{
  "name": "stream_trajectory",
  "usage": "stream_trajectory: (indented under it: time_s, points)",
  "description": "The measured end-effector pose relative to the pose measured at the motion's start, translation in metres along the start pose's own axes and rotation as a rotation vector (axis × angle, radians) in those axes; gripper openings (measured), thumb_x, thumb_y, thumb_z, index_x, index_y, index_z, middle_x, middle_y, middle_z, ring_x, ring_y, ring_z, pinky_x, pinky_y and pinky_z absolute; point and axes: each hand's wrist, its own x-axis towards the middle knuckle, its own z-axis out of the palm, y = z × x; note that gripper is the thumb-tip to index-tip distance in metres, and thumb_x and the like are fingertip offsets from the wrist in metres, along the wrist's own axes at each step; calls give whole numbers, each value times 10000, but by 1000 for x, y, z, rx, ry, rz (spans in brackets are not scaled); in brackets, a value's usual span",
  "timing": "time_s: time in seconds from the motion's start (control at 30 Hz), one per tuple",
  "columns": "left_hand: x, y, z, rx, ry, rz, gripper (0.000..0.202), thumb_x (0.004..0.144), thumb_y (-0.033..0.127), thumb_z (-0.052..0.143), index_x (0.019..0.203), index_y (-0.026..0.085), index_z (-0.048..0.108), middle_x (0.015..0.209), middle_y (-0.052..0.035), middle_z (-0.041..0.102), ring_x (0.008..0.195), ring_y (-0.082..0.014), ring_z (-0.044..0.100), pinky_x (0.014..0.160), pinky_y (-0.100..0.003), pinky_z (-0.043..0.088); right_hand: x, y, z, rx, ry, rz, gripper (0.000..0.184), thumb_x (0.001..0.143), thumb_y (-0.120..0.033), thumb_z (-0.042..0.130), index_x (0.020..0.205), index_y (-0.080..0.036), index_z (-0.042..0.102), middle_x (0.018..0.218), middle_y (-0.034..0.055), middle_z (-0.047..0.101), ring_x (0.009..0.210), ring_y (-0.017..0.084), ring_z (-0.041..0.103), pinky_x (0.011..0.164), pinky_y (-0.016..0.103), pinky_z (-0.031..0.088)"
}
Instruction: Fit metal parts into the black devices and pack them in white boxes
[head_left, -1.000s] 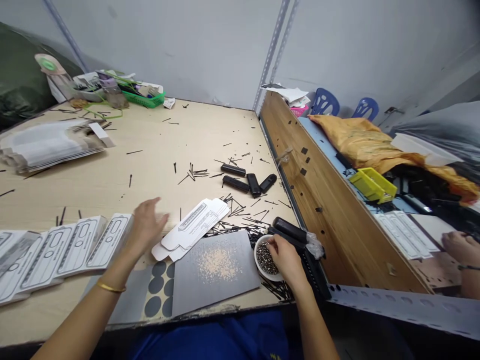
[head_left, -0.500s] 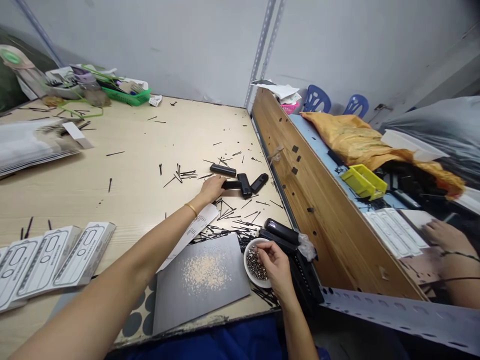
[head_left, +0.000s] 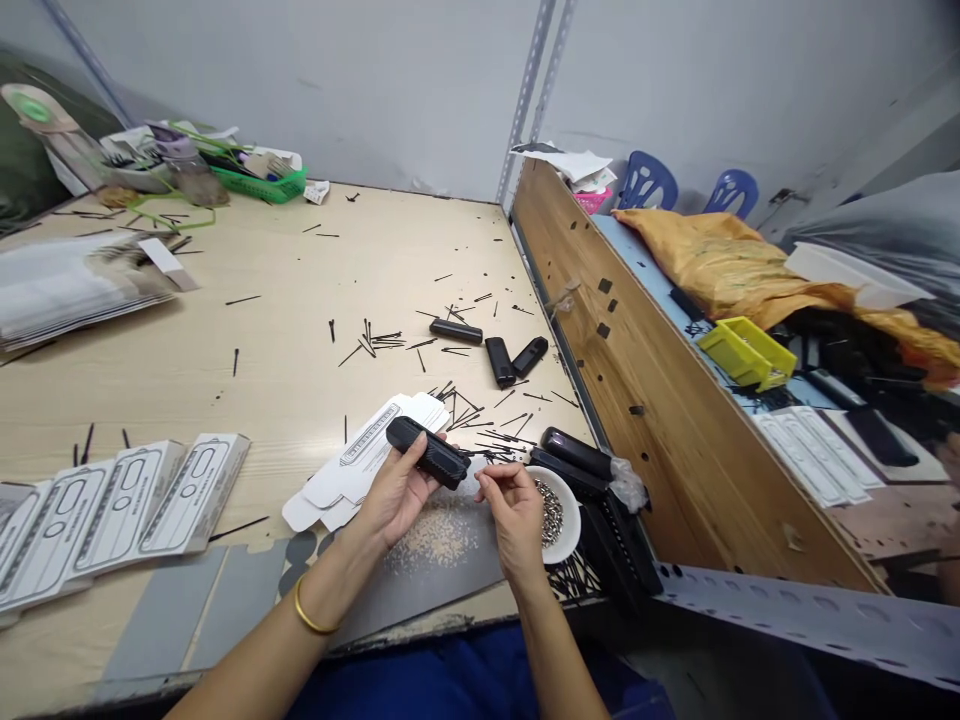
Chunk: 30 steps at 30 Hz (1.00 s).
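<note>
Fingers of the left hand (head_left: 396, 492) clamp a black case (head_left: 427, 452), tilted, just above the flat white cartons (head_left: 352, 470) near the table (head_left: 285, 330) edge. The right hand (head_left: 516, 508) has its fingertips pinched together just off the case's end, beside the white bowl (head_left: 574, 520) of small metal pieces.

Black case (head_left: 427, 452): matt plastic, lightly textured. Surface (head_left: 300, 300): pale wood-grain laminate, smooth, slight sheen. Bowl (head_left: 571, 500): white, glossy. Small pieces (head_left: 550, 512) inside: shiny metal. Flat cartons (head_left: 360, 465): white printed card, matt. Grey sheet (head_left: 450, 570): matt, smooth. Divider board (head_left: 637, 400): brown wood grain. Yellow tray (head_left: 746, 360): plastic. Orange cloth (head_left: 720, 265): crumpled. Rail (head_left: 810, 625): perforated grey metal.
</note>
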Motion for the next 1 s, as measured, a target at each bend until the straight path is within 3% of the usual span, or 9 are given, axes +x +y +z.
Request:
stream_trajectory:
  time_s: [0.3,0.5,0.63,0.8,1.0]
  points:
    - [-3,-3,5,-107,88,-16,171,906,128,527,1071,98,561,1040,-122,657,904,-203,667,775,-345,584,-5,1,6,-7,-18,13,291,704,-368,731,824,-132,609,767,4,603,644,64,571,622,192,481]
    - [-4,-3,7,-104,92,-15,184,905,140,536,1076,81,571,1086,-139,648,927,-207,664,783,-331,586,0,1,-11,143,1,86,348,680,-393,752,845,-146,572,819,2,616,629,57,574,640,203,493]
    - [-6,-8,7,-81,86,-17,159,901,136,540,1049,87,573,1039,-136,656,915,-209,663,777,-339,586,-3,4,-18,67,10,76,345,674,-381,758,840,-140,574,783,-9,602,618,56,585,616,184,473]
    - [-9,-14,11,-79,104,-28,128,906,108,518,1025,94,562,998,-124,659,879,-195,660,759,-344,584,-7,5,-10,47,24,92,343,655,-379,765,820,-132,593,747,-13,597,608,67,589,618,191,479]
    - [-9,-16,11,-95,124,-26,136,907,106,521,1037,103,562,997,-119,664,906,-183,659,836,-352,565,-7,2,-8,-10,58,86,359,681,-426,730,846,-127,621,791,24,633,631,95,597,641,228,498]
